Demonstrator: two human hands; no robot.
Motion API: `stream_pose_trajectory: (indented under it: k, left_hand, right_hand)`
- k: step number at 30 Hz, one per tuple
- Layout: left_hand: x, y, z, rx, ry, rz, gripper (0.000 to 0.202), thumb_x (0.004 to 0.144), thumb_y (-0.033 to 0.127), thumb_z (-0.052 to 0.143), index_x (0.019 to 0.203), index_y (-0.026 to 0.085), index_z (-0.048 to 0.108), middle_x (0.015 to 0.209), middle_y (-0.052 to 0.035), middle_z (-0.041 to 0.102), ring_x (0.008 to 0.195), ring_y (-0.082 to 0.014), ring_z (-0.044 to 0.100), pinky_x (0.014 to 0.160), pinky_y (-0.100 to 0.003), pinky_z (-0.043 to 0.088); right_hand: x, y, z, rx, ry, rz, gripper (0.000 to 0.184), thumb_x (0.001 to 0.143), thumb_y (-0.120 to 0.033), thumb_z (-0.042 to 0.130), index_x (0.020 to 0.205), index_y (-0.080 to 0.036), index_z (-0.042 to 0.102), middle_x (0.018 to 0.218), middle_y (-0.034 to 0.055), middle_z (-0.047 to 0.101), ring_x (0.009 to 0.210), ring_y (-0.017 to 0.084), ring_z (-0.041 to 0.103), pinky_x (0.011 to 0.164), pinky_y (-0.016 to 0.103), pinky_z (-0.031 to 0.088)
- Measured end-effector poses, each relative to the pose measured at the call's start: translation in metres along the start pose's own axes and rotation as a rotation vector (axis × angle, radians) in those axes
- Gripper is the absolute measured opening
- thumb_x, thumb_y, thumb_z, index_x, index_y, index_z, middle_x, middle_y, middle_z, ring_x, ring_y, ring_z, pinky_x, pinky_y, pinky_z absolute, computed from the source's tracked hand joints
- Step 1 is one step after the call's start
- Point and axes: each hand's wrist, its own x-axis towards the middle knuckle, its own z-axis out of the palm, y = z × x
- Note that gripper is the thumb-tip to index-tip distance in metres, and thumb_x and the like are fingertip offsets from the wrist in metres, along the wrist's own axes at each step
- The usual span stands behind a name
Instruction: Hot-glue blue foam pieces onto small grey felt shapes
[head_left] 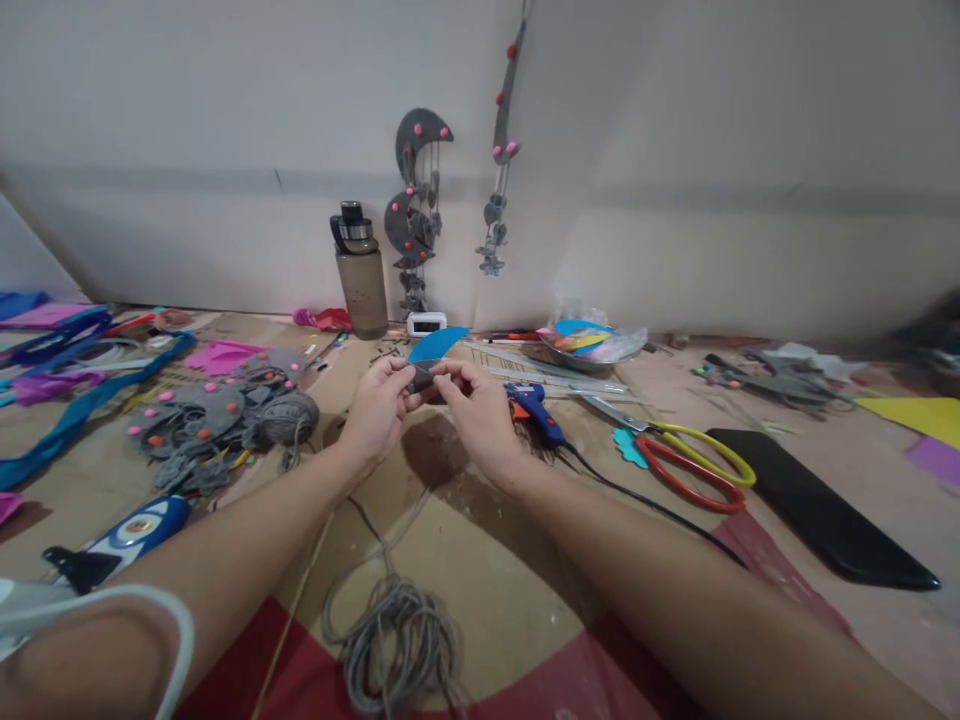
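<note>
In front of me, the fingertips of my left hand (381, 408) and my right hand (480, 415) meet, closed in a pinch on a small dark grey felt piece (423, 372). Just above the fingers a blue leaf-shaped piece (439, 344) shows; whether it is held or lies behind I cannot tell. Grey yarn (397, 640) lies in a loose coil below my hands, and a strand of it runs up toward them. A blue glue gun (536, 412) with a black cord rests right of my right hand.
At left are grey felt crescents (199, 415) with pink and orange dots, a yarn ball (286, 418) and blue ribbon (90, 420). A bottle (361, 280) stands by the wall. Scissors (694, 460) and a black phone-like slab (825, 510) lie right. Crescent garlands (411, 225) hang behind.
</note>
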Motion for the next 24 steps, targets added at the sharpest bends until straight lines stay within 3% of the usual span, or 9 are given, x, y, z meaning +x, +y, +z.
stream_pose_trajectory:
  k: [9,18,24]
  left_hand:
    - [0.0,-0.001,-0.003,-0.011,-0.037,0.002,0.013,0.071,0.024,0.059,0.076,0.017,0.049,0.081,-0.0024,0.063,0.079,-0.0144,0.063,0.073,-0.032,0.054]
    - [-0.001,0.0,-0.001,0.029,0.06,0.063,0.016,0.07,0.024,0.062,0.073,0.018,0.048,0.071,0.0019,0.058,0.071,-0.0118,0.062,0.073,-0.033,0.055]
    - [0.0,-0.001,-0.002,0.005,0.067,0.079,0.015,0.072,0.024,0.062,0.075,0.018,0.048,0.069,0.0015,0.06,0.073,-0.0138,0.064,0.075,-0.036,0.055]
  right_hand:
    - [0.0,0.007,-0.001,-0.027,-0.004,-0.011,0.023,0.08,-0.033,0.048,0.092,-0.022,0.065,0.092,0.0029,0.064,0.082,0.015,0.055,0.076,0.029,0.043]
    - [-0.001,0.001,-0.001,-0.044,0.016,-0.003,0.018,0.079,-0.032,0.05,0.086,-0.019,0.06,0.076,0.0004,0.059,0.066,0.012,0.049,0.064,0.025,0.039]
    - [0.002,-0.004,-0.005,-0.067,0.053,-0.018,0.015,0.079,-0.03,0.05,0.081,-0.017,0.058,0.076,0.0011,0.06,0.066,0.012,0.05,0.064,0.025,0.039]
